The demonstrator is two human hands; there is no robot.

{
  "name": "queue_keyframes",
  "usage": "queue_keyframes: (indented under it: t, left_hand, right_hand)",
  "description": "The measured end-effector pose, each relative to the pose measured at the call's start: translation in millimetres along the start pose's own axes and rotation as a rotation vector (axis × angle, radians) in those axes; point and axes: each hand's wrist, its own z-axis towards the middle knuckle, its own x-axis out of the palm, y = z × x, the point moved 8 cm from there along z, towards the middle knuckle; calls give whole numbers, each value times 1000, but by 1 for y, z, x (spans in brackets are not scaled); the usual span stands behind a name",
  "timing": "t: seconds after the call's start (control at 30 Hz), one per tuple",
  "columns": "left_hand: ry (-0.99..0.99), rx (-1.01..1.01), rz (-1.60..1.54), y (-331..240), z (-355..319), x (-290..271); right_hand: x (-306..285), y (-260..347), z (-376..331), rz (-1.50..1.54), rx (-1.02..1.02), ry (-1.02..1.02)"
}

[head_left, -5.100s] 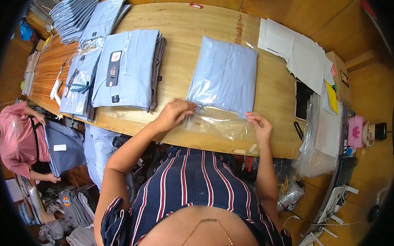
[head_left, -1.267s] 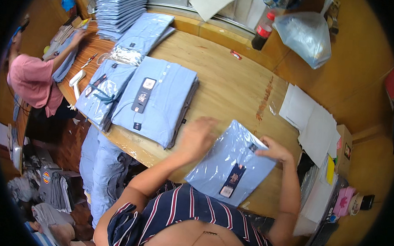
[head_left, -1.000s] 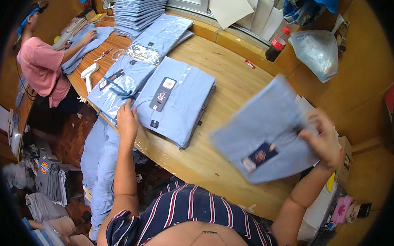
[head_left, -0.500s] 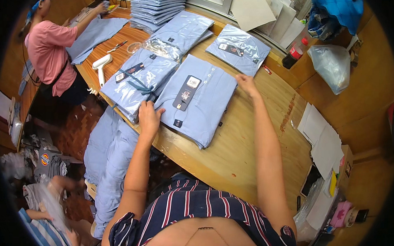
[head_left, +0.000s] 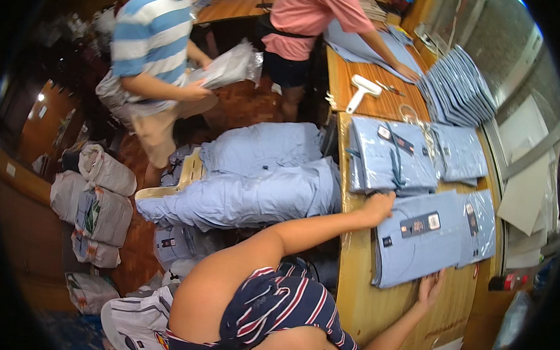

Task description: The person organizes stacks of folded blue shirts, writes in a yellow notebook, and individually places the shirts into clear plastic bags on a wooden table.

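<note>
1. Bagged shirt [head_left: 480, 234]: now out of hand, lying on the table [head_left: 362, 301] at the stack's [head_left: 416, 244] window side; that piece appears set down.
2. Left hand [head_left: 379, 207]: at the stack's corner beside the tied bundle [head_left: 411, 167]; grip cannot be told.
3. Right hand [head_left: 431, 289]: fingers loosely apart at the stack's side, seemingly holding nothing.
4. Versus half a second earlier: view swung left; striped co-worker [head_left: 152, 41] now upright, holding plastic bags [head_left: 228, 67].

Folded, tagged blue shirts [head_left: 415, 246] lie flat on the table [head_left: 372, 315].
</note>
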Motion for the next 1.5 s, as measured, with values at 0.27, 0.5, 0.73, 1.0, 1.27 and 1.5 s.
queue_keyframes:
  t: [0.27,0.5,0.73,1.0,1.27,1.5]
  left_hand:
    - [78,-29,-30,2,2,-10]
    - [218,78,37,12,17,-9]
    - [191,384,6,-18,14,-21]
    - [101,448,-175,-141,-88,-26]
    - [678,544,-1,-168,-219,106]
    - [825,724,583,-200,-192,102]
  right_hand:
    - [23,-33,-30,-441,-126,-117]
    - [91,-44,-43,-424,-85,20]
    - [117,-74,-57,-202,-76,158]
    - [80,-3,-180,-350,-263,108]
    - [-94,-17,-370,-967,-135,-865]
    - [-110,72,-612,-1960,123,-2219]
